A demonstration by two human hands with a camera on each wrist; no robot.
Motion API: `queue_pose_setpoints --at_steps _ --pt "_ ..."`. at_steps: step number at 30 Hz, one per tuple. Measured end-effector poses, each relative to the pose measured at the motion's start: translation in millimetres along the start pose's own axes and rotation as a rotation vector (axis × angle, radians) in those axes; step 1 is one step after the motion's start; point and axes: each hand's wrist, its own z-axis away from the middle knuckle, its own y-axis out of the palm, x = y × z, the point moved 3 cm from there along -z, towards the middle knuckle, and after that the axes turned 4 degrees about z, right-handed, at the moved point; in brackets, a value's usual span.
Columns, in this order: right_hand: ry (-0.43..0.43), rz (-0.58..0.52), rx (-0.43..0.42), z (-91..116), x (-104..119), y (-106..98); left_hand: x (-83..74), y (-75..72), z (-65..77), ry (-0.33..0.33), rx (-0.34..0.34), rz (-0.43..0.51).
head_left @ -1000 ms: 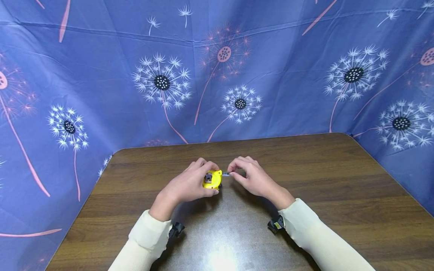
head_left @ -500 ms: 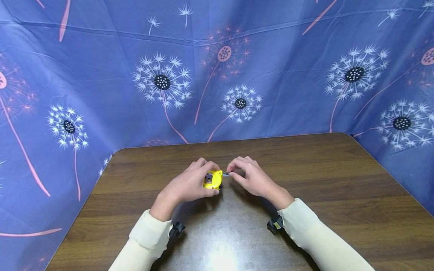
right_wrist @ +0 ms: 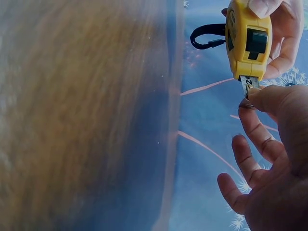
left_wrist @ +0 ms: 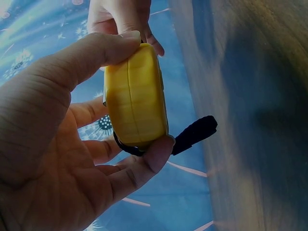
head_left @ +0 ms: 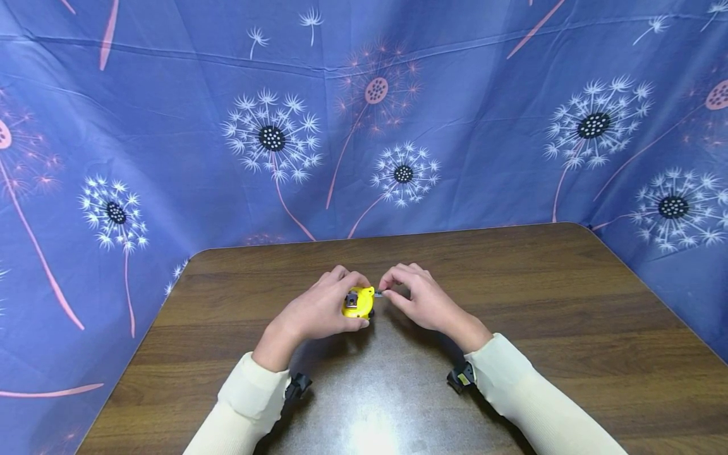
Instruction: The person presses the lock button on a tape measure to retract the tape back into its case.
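Note:
A yellow tape measure (head_left: pixel 359 303) with a metal belt clip is held above the table by my left hand (head_left: pixel 318 305). In the left wrist view the thumb presses one end of the yellow case (left_wrist: pixel 137 96) and a fingertip the other. My right hand (head_left: pixel 423 297) pinches the end of the short metal blade (right_wrist: pixel 249 83) between thumb and forefinger; its other fingers are loosely bent. Only a small length of blade shows outside the case. A black lock button (right_wrist: pixel 256 41) sits on the case front, and a black wrist strap (right_wrist: pixel 208 36) loops from its side.
The brown wood-grain table (head_left: pixel 540 303) spreads under both hands, with a bright light reflection near its front. A blue cloth with dandelion prints (head_left: pixel 341 126) hangs behind the table and along its sides. Black wrist cameras (head_left: pixel 462 377) sit under both cream sleeves.
The case has shifted very slightly to the right and the right fingertips slightly to the left, so the visible length of blade is shorter. Both grips stay the same.

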Motion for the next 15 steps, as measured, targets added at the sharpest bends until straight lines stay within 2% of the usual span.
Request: queue_pose_setpoints --at_steps 15 --pt "-0.019 0.003 -0.004 -0.4 1.6 0.8 -1.4 0.7 -0.5 0.005 -0.005 0.001"
